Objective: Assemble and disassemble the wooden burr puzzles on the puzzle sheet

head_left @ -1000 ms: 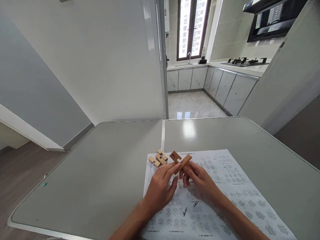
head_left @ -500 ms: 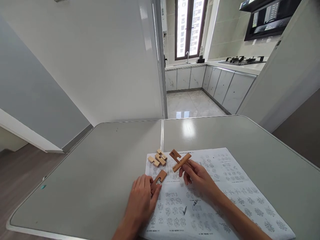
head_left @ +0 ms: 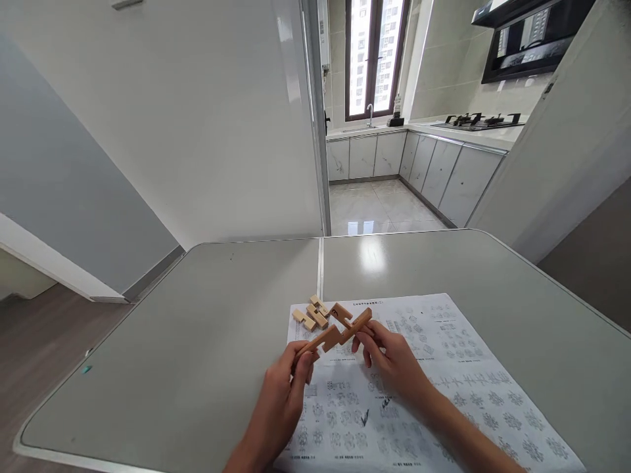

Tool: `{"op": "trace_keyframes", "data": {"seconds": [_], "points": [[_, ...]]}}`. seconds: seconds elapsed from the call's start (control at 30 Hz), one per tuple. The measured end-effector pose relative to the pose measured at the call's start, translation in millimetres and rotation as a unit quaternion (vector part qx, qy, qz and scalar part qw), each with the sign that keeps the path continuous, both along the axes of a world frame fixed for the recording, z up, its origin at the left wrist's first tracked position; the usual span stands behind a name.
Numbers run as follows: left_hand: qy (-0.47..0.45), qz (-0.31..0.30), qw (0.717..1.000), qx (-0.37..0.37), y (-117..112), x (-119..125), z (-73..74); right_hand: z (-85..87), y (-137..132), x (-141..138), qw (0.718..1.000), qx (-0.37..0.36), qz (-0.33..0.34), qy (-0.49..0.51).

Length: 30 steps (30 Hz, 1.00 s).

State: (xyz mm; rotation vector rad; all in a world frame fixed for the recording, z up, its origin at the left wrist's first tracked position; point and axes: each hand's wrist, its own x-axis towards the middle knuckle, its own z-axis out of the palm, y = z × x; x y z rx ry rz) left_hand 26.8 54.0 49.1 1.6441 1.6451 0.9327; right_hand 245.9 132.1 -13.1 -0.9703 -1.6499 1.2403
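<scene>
Pinched in my left hand (head_left: 283,387) is a notched brown wooden puzzle piece (head_left: 325,338), raised and tilted, its cut-out facing the right hand. My right hand (head_left: 392,358) grips a pair of crossed brown wooden puzzle pieces (head_left: 357,324), joined at their notches. The far end of the left piece meets or overlaps the crossed pair; whether they touch I cannot tell. Just behind, several small pale wooden puzzle pieces (head_left: 315,314) lie in a loose group on the printed sheet's upper left corner. Fingers hide the near end of the left piece.
A large printed sheet (head_left: 473,387) of puzzle diagrams lies under both hands. The grey table (head_left: 162,368) has a seam (head_left: 320,269) running away from me. A small teal bit (head_left: 87,369) rests near its left edge. Beyond stands a kitchen counter (head_left: 374,131).
My left hand has lifted its brown piece off the sheet and brought it up to the crossed pieces. The crossed pair in my right hand has turned slightly and shifted a little lower.
</scene>
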Motion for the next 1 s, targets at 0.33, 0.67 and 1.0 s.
{"op": "trace_keyframes", "data": {"seconds": [0.33, 0.67, 1.0], "points": [[-0.212, 0.032, 0.977, -0.011, 14.3, 60.9, -5.9, -19.3, -4.9, -2.6, 0.97, 0.199, -0.019, -0.139], [-0.301, 0.081, 0.95, 0.002, 21.8, 79.6, -14.7, -11.6, -6.1, -2.1, 0.957, 0.242, -0.034, -0.158], [-0.357, 0.147, 0.922, -0.013, 26.4, 87.4, -17.0, -15.0, -5.8, -5.0, 0.93, 0.32, -0.045, -0.172]]}}
